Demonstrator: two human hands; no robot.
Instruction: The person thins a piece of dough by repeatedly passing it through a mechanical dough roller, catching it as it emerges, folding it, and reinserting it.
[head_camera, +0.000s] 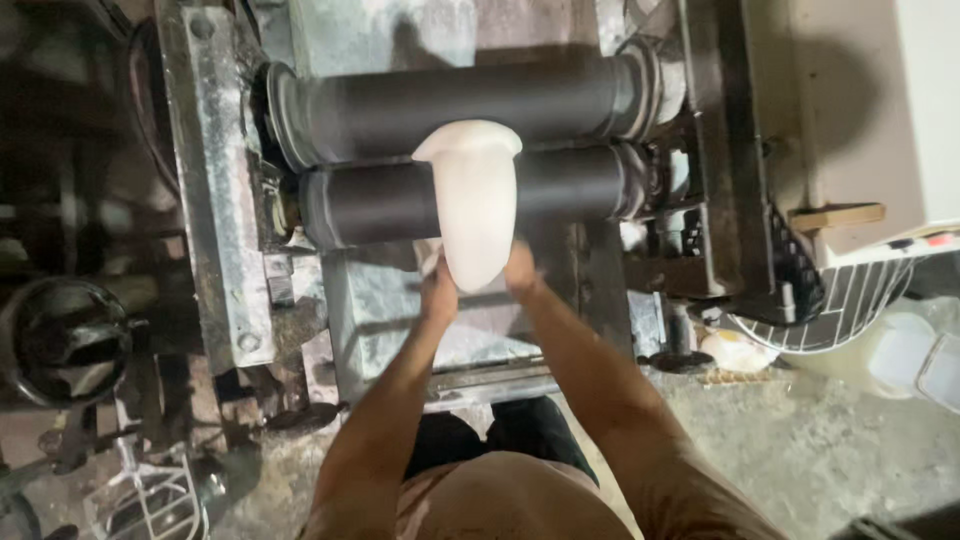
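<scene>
Gripping the lower end of a pale sheet of dough (475, 205) from either side, the person's left hand (438, 295) and right hand (520, 270) are closing on its edges near the centre of the frame, fingers curled against the dough rather than spread. The sheet is hanging from the gap between two dark rollers (460, 145) that are lying across the upper middle of the frame, its top folding over the lower roller and its rounded tip reaching down between the wrists. To handle this well, both hands should probably be keeping even tension and supporting the sheet's weight so that it is not tearing or stretching thin, with fingers staying well below the nip of the rollers. A grey metal machine frame (215, 200) is bracketing the rollers at the left, and a white wire guard (850, 300) is sitting at the right edge, beside a pale lump (738, 350) on the floury floor.
</scene>
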